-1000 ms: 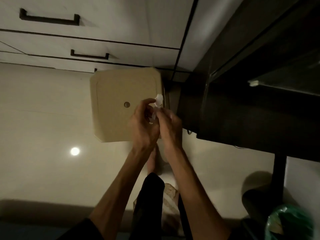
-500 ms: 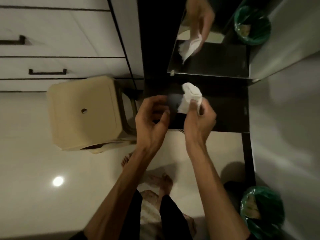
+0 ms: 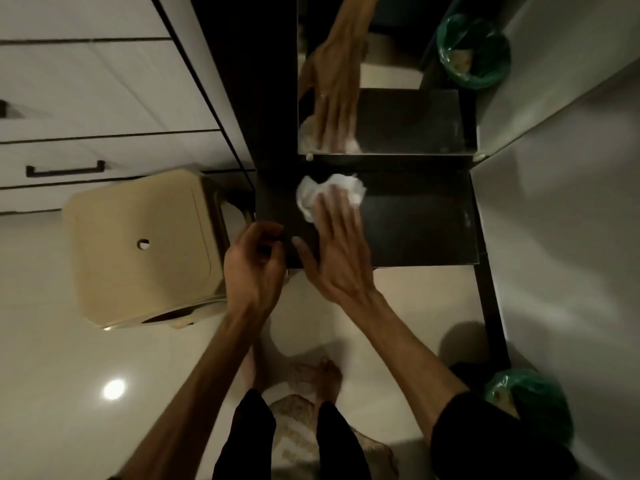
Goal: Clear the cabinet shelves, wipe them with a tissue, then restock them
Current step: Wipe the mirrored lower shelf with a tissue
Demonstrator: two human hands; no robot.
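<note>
R hand (image 3: 337,244) lies flat w/ straight fingers on the dark glossy cabinet shelf (image 3: 419,223), fingertips pressing a crumpled white tissue (image 3: 308,197) down onto the shelf near its back left corner. Thumb splayed out to the left, over the shelf's front edge. L hand (image 3: 254,263) sits just beside the R one at the shelf's front left edge, fingers curled inward; can't tell whether they grip the edge or hold anything, nothing visible in them.

Behind the shelf a mirror panel (image 3: 408,119) stands upright and shows the reflection of the R hand and tissue. Rest of the shelf surface to the right of the hand is bare dark board.

Left of the cabinet: a beige square plastic stool (image 3: 138,247) w/ a small round hole in its seat, standing on the pale glossy floor (image 3: 52,341), close to the cabinet side. Behind the stool, white drawer fronts (image 3: 86,98) w/ black bar handles. Bottom right, a bin lined w/ a green plastic bag (image 3: 530,403) on the floor beside the cabinet's dark upright; its reflection shows in the mirror top right. A person's bare feet and dark trouser legs at bottom centre, on a patterned mat (image 3: 294,420).
</note>
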